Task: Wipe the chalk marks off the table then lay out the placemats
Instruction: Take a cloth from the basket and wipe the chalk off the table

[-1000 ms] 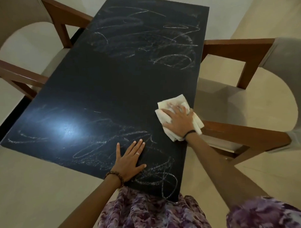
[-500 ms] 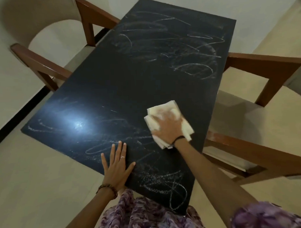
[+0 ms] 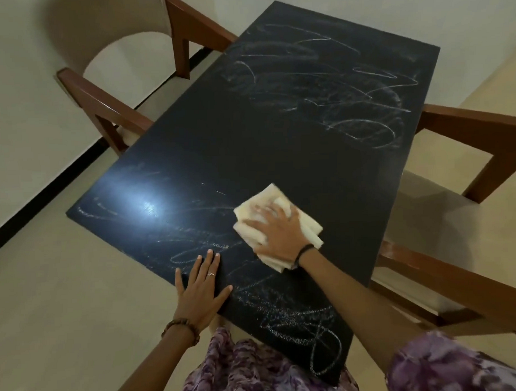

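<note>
Black and matte, the table (image 3: 278,153) shows every chalk stroke, which is likely why the wiping runs in patches. The right hand (image 3: 277,234) lies flat on a folded pale cloth (image 3: 264,205), fingers spread and pressing down rather than pinching it; a broad, open palm puts even weight across the pad so it scrubs instead of skating. Cloth and hand sit at about 5 o'clock from the table's middle, on the near half. The left hand (image 3: 201,288) rests at 7 o'clock on the near edge, fingers straight and close together, thumb splayed, probably bracing the body as the other arm reaches.

Chalk marks (image 3: 329,87) crowd the far end toward 1 o'clock, and another scrawl (image 3: 302,325) sits at 6 o'clock by the near corner; fainter smears lie beside the left hand. Two wooden chairs (image 3: 107,104) flank the table. No placemats are in sight, so wiping looks far from finished.
</note>
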